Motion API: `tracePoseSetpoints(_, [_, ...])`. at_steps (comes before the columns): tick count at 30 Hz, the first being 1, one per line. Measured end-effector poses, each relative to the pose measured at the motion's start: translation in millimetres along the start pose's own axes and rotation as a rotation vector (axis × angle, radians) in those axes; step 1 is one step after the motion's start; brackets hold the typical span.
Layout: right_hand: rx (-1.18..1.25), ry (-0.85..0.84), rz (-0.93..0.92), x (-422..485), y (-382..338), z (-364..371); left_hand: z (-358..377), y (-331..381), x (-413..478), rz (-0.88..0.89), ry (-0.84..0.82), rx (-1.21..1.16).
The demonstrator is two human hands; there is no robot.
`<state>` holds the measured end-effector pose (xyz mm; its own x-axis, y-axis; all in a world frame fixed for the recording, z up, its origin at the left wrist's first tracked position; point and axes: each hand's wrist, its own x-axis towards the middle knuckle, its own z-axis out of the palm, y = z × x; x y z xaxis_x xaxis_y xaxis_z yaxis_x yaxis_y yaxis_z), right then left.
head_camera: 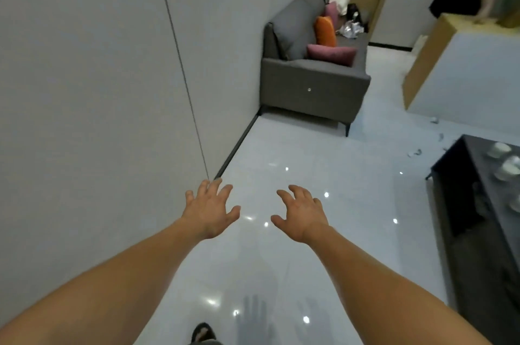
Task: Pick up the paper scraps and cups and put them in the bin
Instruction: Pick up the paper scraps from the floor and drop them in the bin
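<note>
Both hands empty; rubbish lies ahead and to the right.
Glossy floor (309, 147); dark tabletop (472, 164) at right edge; left hand (209, 209) and right hand (302, 213) held forward, fingers (215, 190) spread, holding nothing; cups (499, 149) on tabletop, well right of fingers, right hand nearer; paper scraps (413, 152) on floor, forward-right; bin not visible.

floor (295, 153): open ahead | wall (98, 77): left | sofa (309, 83): far | dark table (478, 204): right
</note>
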<state>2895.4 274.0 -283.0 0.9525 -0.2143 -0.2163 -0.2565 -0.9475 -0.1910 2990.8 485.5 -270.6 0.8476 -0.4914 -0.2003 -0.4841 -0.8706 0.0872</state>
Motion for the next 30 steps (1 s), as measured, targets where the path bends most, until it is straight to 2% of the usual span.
tracePoseSetpoints(8, [0.02,0.056,0.307,54,91,-28,-23,77,146,0.291,0.025,-0.016])
tracePoseSetpoints(19, [0.108,0.107,0.567,149,163,-64,-40,116,315,0.396,-0.064,-0.019])
tracePoseSetpoints(23, [0.16,0.124,0.65,181,218,-81,-42,171,367,0.471,-0.094,0.0])
tracePoseSetpoints(30, [0.174,0.154,0.646,244,341,-125,-62,296,469,0.535,-0.066,0.042])
